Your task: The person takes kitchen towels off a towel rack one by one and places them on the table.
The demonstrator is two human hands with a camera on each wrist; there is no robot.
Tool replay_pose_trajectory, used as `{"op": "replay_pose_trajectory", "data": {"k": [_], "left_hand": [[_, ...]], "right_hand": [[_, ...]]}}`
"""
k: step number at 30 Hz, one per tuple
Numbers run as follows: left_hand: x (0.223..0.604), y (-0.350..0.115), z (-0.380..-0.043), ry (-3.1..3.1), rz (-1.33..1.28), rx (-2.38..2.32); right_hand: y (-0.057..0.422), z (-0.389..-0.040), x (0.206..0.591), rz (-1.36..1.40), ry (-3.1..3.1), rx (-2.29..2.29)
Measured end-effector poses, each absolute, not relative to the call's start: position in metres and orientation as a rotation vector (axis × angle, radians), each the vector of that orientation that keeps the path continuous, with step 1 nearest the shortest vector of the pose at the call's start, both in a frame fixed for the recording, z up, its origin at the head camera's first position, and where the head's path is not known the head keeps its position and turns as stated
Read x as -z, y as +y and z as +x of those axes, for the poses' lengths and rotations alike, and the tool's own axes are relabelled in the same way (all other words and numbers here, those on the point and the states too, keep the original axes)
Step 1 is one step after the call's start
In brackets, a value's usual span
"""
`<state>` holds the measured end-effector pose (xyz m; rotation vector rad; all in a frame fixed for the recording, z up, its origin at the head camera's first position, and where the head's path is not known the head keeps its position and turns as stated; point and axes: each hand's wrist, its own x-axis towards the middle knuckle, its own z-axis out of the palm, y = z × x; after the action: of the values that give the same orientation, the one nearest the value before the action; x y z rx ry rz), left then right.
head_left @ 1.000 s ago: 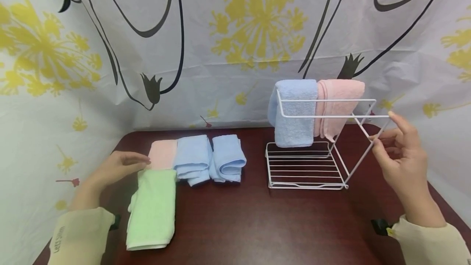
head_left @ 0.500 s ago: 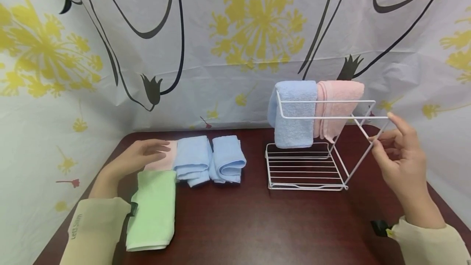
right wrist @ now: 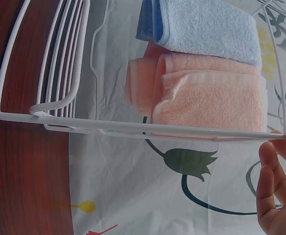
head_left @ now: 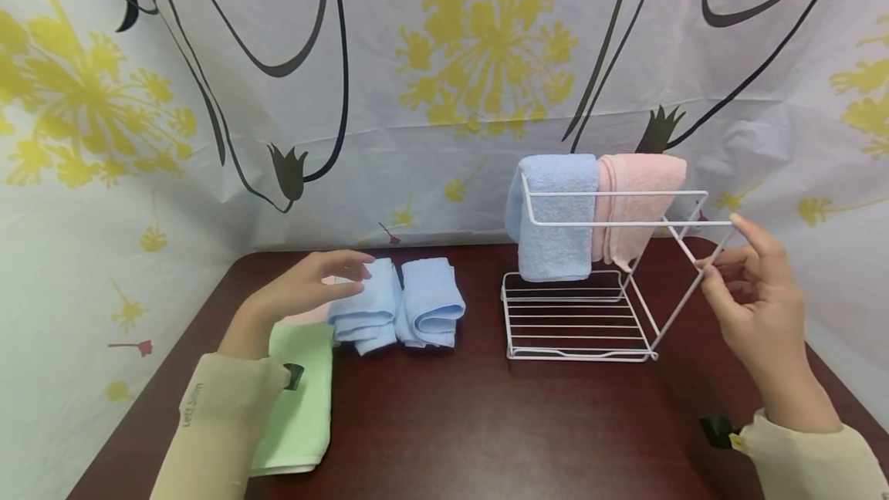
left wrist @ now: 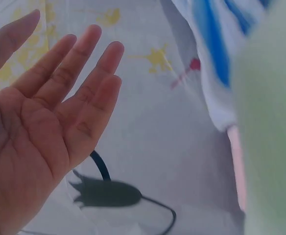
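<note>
With fingers extended and nothing in it, my left hand point(head_left: 309, 284) is above the folded pink towel point(head_left: 305, 316) and the left edge of a folded blue towel point(head_left: 375, 303). Its palm and spread fingers show in the left wrist view. A second folded blue towel point(head_left: 432, 303) lies just to the right. My right hand point(head_left: 760, 299) pinches the sloping right-side bar of a white wire rack point(head_left: 694, 223) near its upper corner. Over the rack's back top hang a blue towel point(head_left: 559, 245) and a pink towel point(head_left: 642, 176), side by side.
A folded green towel point(head_left: 305, 415) lies nearest the front left, partly hidden by the left sleeve point(head_left: 222, 407). Everything stands on a dark reddish-brown table point(head_left: 486, 423). Behind it hangs a white sheet point(head_left: 417, 176) printed with flowers.
My left hand has moved right from the pink towel's left edge, across it toward the folded blue towel. My right hand keeps its hold on the rack; the towels have not moved.
</note>
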<state>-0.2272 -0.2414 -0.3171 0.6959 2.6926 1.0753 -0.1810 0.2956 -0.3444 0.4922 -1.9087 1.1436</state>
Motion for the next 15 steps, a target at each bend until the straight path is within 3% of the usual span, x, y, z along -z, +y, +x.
{"op": "replay_pose_trajectory", "data": {"k": [15], "left_hand": [[0.300, -0.187, -0.247, 2.629, 0.895, -1.183]], "right_hand": [[0.296, -0.182, 0.345, 0.497, -1.912, -1.157]]}}
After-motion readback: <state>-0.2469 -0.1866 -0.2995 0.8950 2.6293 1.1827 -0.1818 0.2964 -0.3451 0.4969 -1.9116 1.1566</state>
